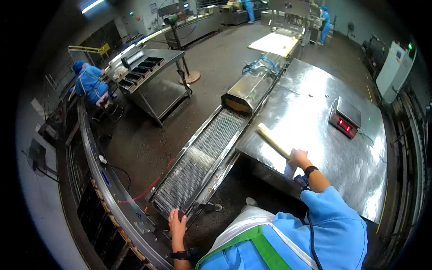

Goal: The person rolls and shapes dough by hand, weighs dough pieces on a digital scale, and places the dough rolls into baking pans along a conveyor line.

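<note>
My right hand (299, 157) is closed round the near end of a pale, smooth rod or roll (274, 141), which lies along the left edge of the steel table (288, 112). At the near end of the mesh conveyor (198, 155), my left hand (177, 220) rests by the frame with its fingers apart and nothing in them. A metal hood (254, 85) covers the conveyor farther along. Toward the table's right side stands a scale (345, 119) with a lit red display.
A curved metal rail (96, 166) runs along the left. Beyond it, a person in blue (92, 83) sits beside a steel table (171, 56) holding dark trays (141, 69). Two more people stand at the back. A control cabinet (395, 69) is at the right.
</note>
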`<action>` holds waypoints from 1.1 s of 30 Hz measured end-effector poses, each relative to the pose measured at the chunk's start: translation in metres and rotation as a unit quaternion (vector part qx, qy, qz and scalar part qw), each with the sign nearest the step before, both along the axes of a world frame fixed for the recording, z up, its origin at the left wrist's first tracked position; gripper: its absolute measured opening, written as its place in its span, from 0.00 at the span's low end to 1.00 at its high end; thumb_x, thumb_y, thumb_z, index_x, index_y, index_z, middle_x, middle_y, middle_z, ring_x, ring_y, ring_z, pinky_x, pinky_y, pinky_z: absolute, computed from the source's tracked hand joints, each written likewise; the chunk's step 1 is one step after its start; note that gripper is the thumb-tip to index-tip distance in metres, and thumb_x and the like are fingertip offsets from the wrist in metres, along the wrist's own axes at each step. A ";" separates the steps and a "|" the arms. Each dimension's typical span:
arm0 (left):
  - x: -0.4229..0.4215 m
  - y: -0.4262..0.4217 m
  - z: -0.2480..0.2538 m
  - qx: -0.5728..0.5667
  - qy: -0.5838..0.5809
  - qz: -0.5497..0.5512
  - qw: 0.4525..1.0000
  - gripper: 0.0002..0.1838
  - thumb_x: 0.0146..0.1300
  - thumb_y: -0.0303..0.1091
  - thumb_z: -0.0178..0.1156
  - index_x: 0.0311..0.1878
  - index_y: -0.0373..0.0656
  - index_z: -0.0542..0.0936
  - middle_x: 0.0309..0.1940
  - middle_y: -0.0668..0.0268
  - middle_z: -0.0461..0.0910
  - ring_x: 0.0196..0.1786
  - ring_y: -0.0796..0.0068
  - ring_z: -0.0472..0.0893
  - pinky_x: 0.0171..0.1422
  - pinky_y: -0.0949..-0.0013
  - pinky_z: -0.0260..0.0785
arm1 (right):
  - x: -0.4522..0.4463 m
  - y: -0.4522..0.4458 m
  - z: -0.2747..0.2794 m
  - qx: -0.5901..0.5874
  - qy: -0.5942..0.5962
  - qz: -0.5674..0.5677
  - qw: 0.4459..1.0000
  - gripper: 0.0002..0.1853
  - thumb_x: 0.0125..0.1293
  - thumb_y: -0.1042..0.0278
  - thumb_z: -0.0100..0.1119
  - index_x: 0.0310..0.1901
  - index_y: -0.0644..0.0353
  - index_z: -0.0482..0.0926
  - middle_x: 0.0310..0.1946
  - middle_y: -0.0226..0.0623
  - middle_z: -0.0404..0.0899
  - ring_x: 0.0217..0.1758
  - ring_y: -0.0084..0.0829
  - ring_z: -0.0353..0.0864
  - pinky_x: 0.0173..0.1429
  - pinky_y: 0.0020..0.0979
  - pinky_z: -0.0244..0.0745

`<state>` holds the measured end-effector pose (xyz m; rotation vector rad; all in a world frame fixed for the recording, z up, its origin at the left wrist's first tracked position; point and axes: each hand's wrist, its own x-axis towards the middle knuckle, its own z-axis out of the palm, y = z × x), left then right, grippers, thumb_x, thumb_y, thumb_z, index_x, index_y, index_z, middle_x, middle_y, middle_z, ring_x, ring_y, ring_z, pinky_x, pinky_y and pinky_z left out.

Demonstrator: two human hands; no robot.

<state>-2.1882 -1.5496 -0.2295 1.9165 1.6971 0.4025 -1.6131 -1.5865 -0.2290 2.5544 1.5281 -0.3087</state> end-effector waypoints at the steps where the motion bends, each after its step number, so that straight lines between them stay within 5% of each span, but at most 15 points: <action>1: 0.010 0.001 -0.001 0.019 0.026 -0.011 0.999 0.24 0.52 0.36 0.54 0.54 0.41 0.65 0.58 0.55 0.58 0.59 0.54 0.57 0.59 0.56 0.52 | -0.002 0.004 0.003 0.004 0.004 -0.006 1.000 0.23 0.39 0.51 0.62 0.36 0.55 0.70 0.31 0.38 0.75 0.40 0.38 0.74 0.33 0.45 0.68; 7: 0.080 0.014 -0.008 -0.034 0.050 -0.091 0.994 0.29 0.53 0.39 0.54 0.58 0.42 0.61 0.62 0.58 0.51 0.65 0.57 0.48 0.62 0.52 0.42 | 0.001 0.030 0.010 0.047 0.006 0.051 0.998 0.27 0.36 0.58 0.65 0.40 0.56 0.68 0.33 0.43 0.73 0.40 0.39 0.73 0.39 0.39 0.69; 19: 0.136 0.037 -0.016 -0.047 0.165 -0.033 0.985 0.41 0.49 0.35 0.59 0.62 0.34 0.47 0.63 0.53 0.43 0.66 0.57 0.43 0.65 0.55 0.37 | 0.055 0.073 0.007 0.011 0.011 -0.012 1.000 0.28 0.37 0.56 0.66 0.42 0.52 0.68 0.33 0.38 0.75 0.38 0.37 0.75 0.38 0.36 0.69; 24: 0.150 0.032 -0.012 -0.067 0.212 0.002 0.975 0.46 0.48 0.36 0.59 0.63 0.34 0.41 0.64 0.53 0.38 0.67 0.58 0.36 0.67 0.55 0.31 | 0.081 0.071 0.003 0.051 -0.002 0.046 0.998 0.27 0.38 0.55 0.65 0.42 0.55 0.68 0.29 0.38 0.76 0.36 0.37 0.75 0.37 0.36 0.69; 27: 0.155 0.030 -0.010 -0.064 0.230 0.005 0.971 0.46 0.48 0.37 0.59 0.63 0.34 0.41 0.64 0.52 0.39 0.67 0.58 0.38 0.66 0.54 0.32 | 0.089 0.072 0.005 -0.002 0.043 0.054 0.998 0.30 0.38 0.48 0.63 0.42 0.54 0.68 0.31 0.38 0.75 0.38 0.37 0.74 0.40 0.43 0.64; 33: 0.146 0.028 -0.022 0.003 0.241 -0.014 0.970 0.45 0.46 0.37 0.59 0.62 0.32 0.45 0.63 0.52 0.44 0.66 0.57 0.44 0.65 0.55 0.37 | 0.088 0.064 0.016 -0.050 0.041 0.063 0.996 0.27 0.41 0.51 0.62 0.42 0.56 0.67 0.35 0.43 0.73 0.39 0.41 0.73 0.42 0.42 0.65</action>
